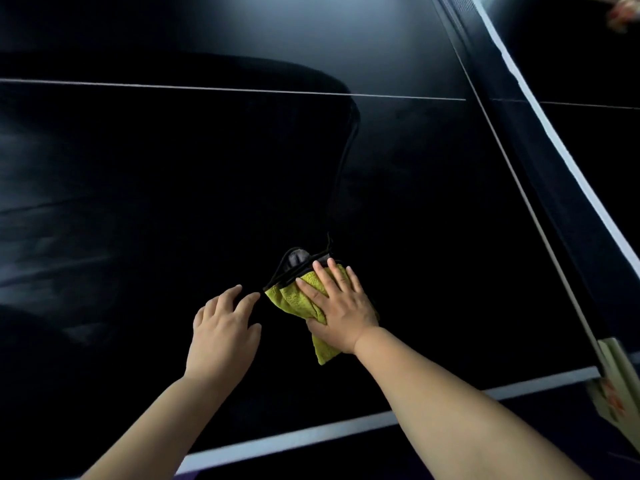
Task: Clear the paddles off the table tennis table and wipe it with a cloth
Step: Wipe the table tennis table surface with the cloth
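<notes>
While the right hand (337, 306) is pressing flat on the folded yellow-green microfibre cloth (298, 301), fingers straight & slightly spread w/ the thumb lying along the cloth's near-left edge, the left hand (223, 327) is resting just beside it on the dark, glossy table tennis tabletop (138, 185). Left hand is holding nothing: fingers loosely spread & a bit curved, tips touching the surface, index tip almost meeting the cloth's left corner. Cloth is lying on the tabletop btwn the thin white centre line (207, 88) & the wider white edge line (346, 427) on the near side, well apart from the net. Its far edge is showing black trim & a small grey patch, and a yellow corner is sticking out toward the person from under the right palm. Dark net (519, 140) w/ a white top band (554, 142) is standing along the right, slanting from top centre down to the right edge of view. Pale net clamp (616, 375) is sitting at the net's near end, lower right, blurred. Soft light is reflecting off the tabletop at top & left. Sth blurred is showing in the top right corner beyond the net; cannot tell what it is.
</notes>
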A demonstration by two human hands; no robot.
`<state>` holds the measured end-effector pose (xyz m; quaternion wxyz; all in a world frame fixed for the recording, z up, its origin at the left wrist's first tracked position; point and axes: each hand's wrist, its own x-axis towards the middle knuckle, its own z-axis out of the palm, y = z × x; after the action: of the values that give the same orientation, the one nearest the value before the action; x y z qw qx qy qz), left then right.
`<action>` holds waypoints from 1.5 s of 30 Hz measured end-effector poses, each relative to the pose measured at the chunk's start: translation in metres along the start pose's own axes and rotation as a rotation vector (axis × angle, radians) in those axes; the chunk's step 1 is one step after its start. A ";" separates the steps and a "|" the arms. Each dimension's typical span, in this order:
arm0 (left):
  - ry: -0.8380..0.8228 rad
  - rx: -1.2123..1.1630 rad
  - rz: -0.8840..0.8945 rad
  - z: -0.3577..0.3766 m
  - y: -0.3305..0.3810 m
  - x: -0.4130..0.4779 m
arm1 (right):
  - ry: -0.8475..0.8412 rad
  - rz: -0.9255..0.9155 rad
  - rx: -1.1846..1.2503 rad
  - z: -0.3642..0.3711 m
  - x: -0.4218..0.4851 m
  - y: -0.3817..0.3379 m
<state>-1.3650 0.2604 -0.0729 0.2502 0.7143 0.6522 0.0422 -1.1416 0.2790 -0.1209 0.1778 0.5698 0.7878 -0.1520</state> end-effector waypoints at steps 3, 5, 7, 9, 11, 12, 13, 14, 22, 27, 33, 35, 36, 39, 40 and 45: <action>-0.009 0.005 0.026 -0.003 0.010 0.040 | -0.014 0.011 -0.008 -0.016 0.033 0.027; -0.001 0.012 0.040 -0.008 0.017 0.057 | 0.004 0.039 -0.022 -0.027 0.050 0.039; -0.002 0.015 0.044 -0.008 0.026 0.077 | 0.024 0.042 -0.020 -0.040 0.070 0.056; 0.002 0.010 0.044 -0.004 0.039 0.098 | 0.045 0.055 -0.030 -0.047 0.094 0.075; -0.003 0.010 0.042 0.001 0.055 0.118 | 0.075 0.059 -0.025 -0.057 0.120 0.101; 0.001 0.010 0.038 0.004 0.063 0.128 | 0.091 0.057 -0.031 -0.062 0.134 0.114; 0.003 0.014 0.029 0.007 0.071 0.138 | 0.108 0.053 -0.030 -0.068 0.147 0.126; 0.006 0.017 0.022 0.010 0.079 0.148 | 0.124 0.043 -0.028 -0.074 0.160 0.139; 0.095 -0.003 -0.085 0.036 0.167 0.236 | 0.166 -0.052 -0.024 -0.118 0.254 0.249; 0.169 -0.030 -0.153 0.051 0.214 0.267 | 0.183 -0.009 0.007 -0.145 0.301 0.317; 0.186 -0.003 -0.202 0.066 0.233 0.261 | 0.215 0.179 0.137 -0.145 0.297 0.390; 0.180 -0.008 -0.209 0.070 0.236 0.253 | 0.223 0.218 0.141 -0.136 0.280 0.394; 0.179 -0.017 -0.211 0.071 0.238 0.247 | 0.222 0.231 0.141 -0.131 0.269 0.393; 0.179 -0.037 -0.208 0.075 0.243 0.225 | 0.202 0.228 0.124 -0.117 0.234 0.381; 0.182 -0.043 -0.206 0.076 0.243 0.216 | 0.194 0.216 0.114 -0.111 0.220 0.374; 0.173 -0.063 -0.222 0.077 0.235 0.158 | 0.157 0.150 0.057 -0.076 0.145 0.324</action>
<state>-1.0981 0.3817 -0.0845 0.2185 0.6232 0.7447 0.0964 -0.8826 0.5339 -0.1310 0.1101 0.6421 0.7498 -0.1157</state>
